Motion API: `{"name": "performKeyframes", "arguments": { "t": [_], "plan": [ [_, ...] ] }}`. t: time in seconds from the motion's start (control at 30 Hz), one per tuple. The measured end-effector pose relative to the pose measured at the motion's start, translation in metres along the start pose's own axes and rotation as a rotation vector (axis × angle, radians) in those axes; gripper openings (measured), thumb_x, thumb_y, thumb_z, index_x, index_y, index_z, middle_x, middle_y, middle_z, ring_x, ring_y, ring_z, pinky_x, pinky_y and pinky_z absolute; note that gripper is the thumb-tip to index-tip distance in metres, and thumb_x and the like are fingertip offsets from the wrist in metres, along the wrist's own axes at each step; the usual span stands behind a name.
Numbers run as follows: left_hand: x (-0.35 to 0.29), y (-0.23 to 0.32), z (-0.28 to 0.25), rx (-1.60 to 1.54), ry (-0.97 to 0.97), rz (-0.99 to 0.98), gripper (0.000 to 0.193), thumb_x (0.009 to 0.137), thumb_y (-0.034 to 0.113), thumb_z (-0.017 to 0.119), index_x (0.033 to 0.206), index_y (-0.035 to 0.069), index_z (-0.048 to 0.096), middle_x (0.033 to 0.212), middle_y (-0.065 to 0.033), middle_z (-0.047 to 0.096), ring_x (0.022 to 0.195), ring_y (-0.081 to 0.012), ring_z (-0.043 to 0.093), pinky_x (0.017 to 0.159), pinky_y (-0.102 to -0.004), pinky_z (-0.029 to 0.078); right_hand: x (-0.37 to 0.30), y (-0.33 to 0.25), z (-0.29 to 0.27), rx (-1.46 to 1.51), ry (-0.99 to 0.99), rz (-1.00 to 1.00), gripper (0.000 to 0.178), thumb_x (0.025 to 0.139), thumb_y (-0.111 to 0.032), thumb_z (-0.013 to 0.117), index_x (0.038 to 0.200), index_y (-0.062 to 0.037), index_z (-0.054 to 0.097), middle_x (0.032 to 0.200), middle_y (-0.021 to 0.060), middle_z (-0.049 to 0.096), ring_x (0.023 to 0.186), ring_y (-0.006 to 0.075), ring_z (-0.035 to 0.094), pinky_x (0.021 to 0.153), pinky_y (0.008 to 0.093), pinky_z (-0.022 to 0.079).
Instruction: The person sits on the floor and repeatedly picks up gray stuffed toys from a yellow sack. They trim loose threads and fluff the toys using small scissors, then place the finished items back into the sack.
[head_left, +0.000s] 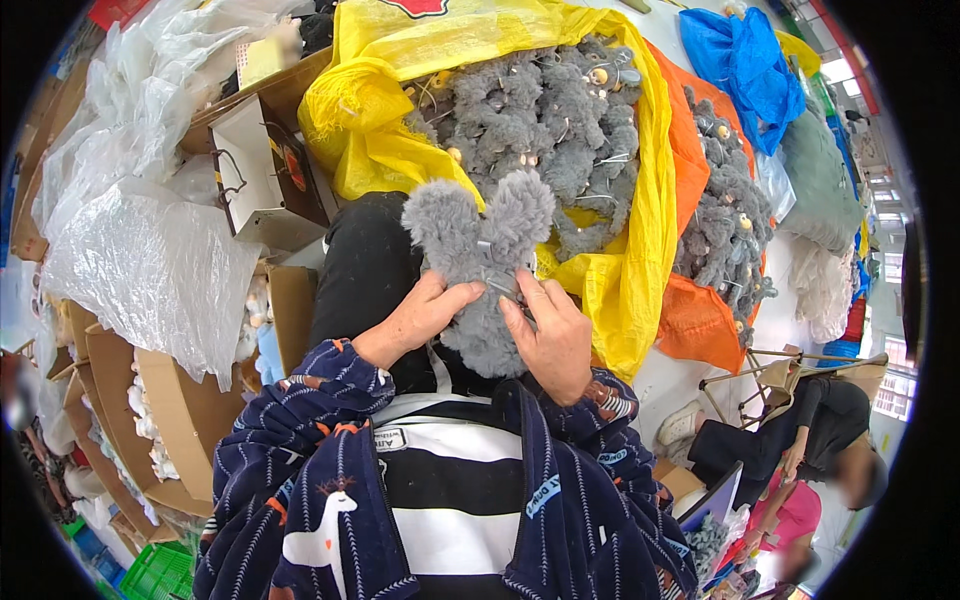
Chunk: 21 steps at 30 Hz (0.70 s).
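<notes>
A grey fluffy plush piece with two long upright ears lies over my lap, between both hands. My left hand grips its left side, the thumb pressed across the middle. From the right, my right hand holds it with thumb and fingers pinched near the centre. A small pale strip and something thin and shiny show between the thumbs; I cannot make out exactly what they are. The fingers beneath the plush are partly hidden.
A yellow sack full of grey fluffy pieces lies just ahead. Beside it stands an orange sack with more. Cardboard boxes and clear plastic sheeting are at left. Two people sit at lower right, near a folding stool.
</notes>
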<state>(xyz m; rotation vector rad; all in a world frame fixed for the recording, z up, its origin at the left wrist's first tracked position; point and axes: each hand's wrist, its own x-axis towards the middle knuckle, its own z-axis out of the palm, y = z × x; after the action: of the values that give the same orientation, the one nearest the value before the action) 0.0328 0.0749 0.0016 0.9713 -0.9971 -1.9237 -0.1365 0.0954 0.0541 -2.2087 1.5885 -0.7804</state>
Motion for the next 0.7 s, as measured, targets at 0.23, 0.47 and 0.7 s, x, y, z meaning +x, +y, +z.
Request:
{"name": "performKeyframes", "arguments": {
  "t": [0.23,0.47,0.7],
  "plan": [
    [-0.003,-0.001,-0.003,0.050,-0.004,0.007,0.034,0.081,0.015,0.052,0.110,-0.003,0.052,0.103,-0.0065,0.057,0.093,-0.0146,0.051,0.083,-0.0283,0.041,-0.002,-0.005,-0.003,-0.021,-0.023,0.008,0.031,0.075,-0.016,0.064,0.102,-0.0026,0.057,0.072,0.0109,0.048,0.064,0.0277,0.053,0.054,0.0348,0.043],
    [-0.001,0.001,0.000,0.070,-0.037,0.112,0.037,0.079,0.014,0.055,0.112,-0.002,0.051,0.105,-0.0065,0.056,0.094,-0.0147,0.051,0.085,-0.0287,0.040,-0.010,0.004,0.014,0.392,0.010,0.238,0.035,0.080,-0.016,0.062,0.108,0.0040,0.054,0.085,0.0116,0.059,0.071,0.0199,0.058,0.060,0.0293,0.044],
    [-0.002,0.002,-0.002,0.077,-0.006,0.044,0.037,0.079,0.011,0.054,0.114,-0.001,0.049,0.105,-0.0061,0.057,0.096,-0.0136,0.052,0.085,-0.0286,0.041,-0.013,0.008,0.015,1.078,-0.094,0.770,0.042,0.085,-0.017,0.059,0.120,0.0039,0.047,0.085,0.0025,0.055,0.063,0.0045,0.044,0.055,0.0185,0.035]
  ]
}}
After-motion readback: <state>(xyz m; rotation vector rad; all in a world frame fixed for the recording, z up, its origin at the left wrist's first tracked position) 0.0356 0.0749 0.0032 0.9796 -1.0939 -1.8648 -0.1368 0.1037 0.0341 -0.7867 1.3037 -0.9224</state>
